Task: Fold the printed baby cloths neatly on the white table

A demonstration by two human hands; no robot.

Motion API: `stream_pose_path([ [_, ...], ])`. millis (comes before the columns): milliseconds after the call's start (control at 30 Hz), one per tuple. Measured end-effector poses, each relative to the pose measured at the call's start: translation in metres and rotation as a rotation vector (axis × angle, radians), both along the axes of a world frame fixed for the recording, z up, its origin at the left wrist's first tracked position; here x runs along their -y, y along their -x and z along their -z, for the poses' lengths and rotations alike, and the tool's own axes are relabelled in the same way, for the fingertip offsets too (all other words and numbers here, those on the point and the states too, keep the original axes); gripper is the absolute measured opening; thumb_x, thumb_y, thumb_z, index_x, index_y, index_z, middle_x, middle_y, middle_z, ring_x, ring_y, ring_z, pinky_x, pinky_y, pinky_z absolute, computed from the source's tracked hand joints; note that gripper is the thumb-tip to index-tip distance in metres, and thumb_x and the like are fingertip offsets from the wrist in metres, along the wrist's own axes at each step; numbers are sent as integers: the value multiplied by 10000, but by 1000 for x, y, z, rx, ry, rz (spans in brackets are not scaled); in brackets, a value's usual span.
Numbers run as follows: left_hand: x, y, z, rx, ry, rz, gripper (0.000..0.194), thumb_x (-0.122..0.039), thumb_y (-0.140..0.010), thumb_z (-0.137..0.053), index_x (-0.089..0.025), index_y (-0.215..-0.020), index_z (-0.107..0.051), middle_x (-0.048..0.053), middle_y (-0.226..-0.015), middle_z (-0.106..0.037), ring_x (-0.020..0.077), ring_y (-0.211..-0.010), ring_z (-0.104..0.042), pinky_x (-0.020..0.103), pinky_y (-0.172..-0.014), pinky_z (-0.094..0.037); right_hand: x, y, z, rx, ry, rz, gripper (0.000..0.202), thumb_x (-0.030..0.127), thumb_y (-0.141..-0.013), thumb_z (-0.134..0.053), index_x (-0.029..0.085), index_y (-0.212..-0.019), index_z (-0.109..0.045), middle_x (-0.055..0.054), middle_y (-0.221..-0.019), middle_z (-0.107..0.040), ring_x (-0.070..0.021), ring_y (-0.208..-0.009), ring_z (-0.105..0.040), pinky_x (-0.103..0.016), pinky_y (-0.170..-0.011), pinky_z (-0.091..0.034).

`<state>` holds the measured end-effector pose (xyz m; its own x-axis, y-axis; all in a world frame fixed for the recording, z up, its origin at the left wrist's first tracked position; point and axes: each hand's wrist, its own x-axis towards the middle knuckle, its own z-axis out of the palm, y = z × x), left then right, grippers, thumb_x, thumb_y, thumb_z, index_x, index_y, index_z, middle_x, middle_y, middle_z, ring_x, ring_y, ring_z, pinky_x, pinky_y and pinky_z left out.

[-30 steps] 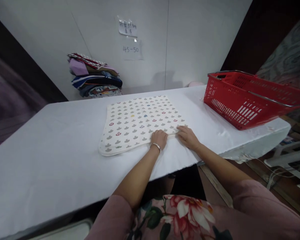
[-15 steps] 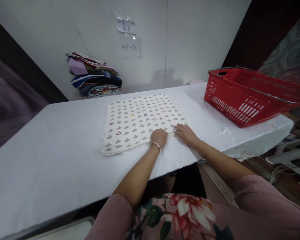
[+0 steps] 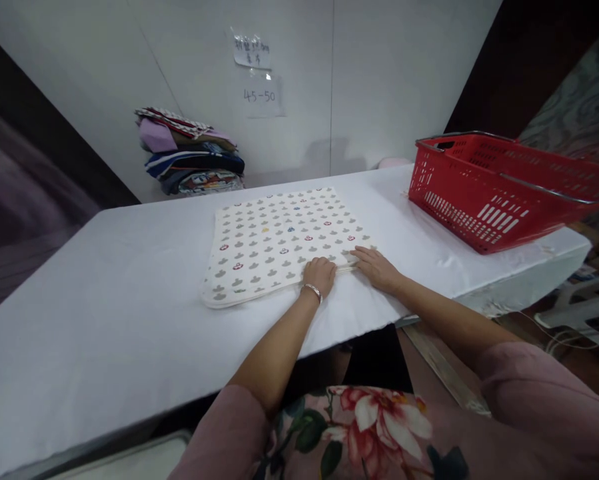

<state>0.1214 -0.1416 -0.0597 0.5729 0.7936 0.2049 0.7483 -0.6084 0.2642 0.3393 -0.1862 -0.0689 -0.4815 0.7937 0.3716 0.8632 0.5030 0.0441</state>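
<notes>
A folded white cloth (image 3: 274,243) with small grey, red, blue and yellow printed figures lies flat on the table, its layers showing along the near edge. My left hand (image 3: 320,275), with a silver bracelet at the wrist, is closed at that near edge, fingers curled over the fabric; its thumb is not clearly visible. To the right, my right hand (image 3: 378,269) rests on the near right corner of the cloth with its fingers stretched out and lying flat. A short stretch of the folded edge shows between the two hands.
The table has a white cover (image 3: 119,320). A red plastic basket (image 3: 469,193) with metal handles stands at its right end. Behind the far edge, a stack of folded fabrics (image 3: 192,153) sits by the wall. Two handwritten paper signs (image 3: 259,97) hang there. A white stool (image 3: 579,303) is at right.
Both hands keep almost the same places at the cloth's near edge. The view has shifted very slightly; the cloth lies as before.
</notes>
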Motion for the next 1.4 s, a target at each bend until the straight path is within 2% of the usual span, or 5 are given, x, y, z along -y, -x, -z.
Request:
stream_pose_path([
  [333, 5, -1, -1, -50, -49, 103, 339, -203, -907, -424, -271, -1204, -571, 43, -1127, -595, 211, -1027, -488, 357, -863, -377, 2, -1, 1, -1, 42, 13, 242, 182, -917, -435, 186, -904, -676, -90, -1319, -536, -261, -1288, -390, -451, -956, -404],
  [600, 4, -3, 2, -81, -28, 153, 303, -217, -919, -419, -284, -1123, -633, 33, -1142, -600, 220, -1055, -484, 372, -878, -376, 14, -10, 2, -249, 69, 57, 228, 263, -896, -492, 229, -995, -694, -83, -1291, -559, -263, -1267, -414, -450, -1004, -366],
  [733, 3, -3, 2, -73, -17, 159, 301, -215, -917, -423, -277, -1121, -635, 37, -1137, -601, 222, -1056, -479, 375, -882, -378, 12, -26, -5, -573, 72, 341, 221, 267, -852, -503, 202, -935, -698, -84, -1163, -636, -236, -1137, -525, -383, -937, -426],
  [900, 1, -1, 3, -24, 10, 163, 276, -226, -902, -448, -288, -1088, -643, 20, -1121, -602, 207, -1057, -480, 366, -898, -381, 0, -37, -26, -761, 492, 841, 255, 325, -842, -511, 155, -959, -662, -33, -707, -678, -161, -683, -623, -244, -654, -455],
  [1400, 2, 2, 2, 25, 41, 162, 268, -238, -895, -458, -275, -1077, -651, 29, -1122, -601, 211, -1072, -473, 376, -924, -367, -15, -24, -48, -998, 905, 1031, 220, 294, -805, -643, 122, -698, -555, 22, -416, -499, -102, -358, -486, -216, -390, -439],
])
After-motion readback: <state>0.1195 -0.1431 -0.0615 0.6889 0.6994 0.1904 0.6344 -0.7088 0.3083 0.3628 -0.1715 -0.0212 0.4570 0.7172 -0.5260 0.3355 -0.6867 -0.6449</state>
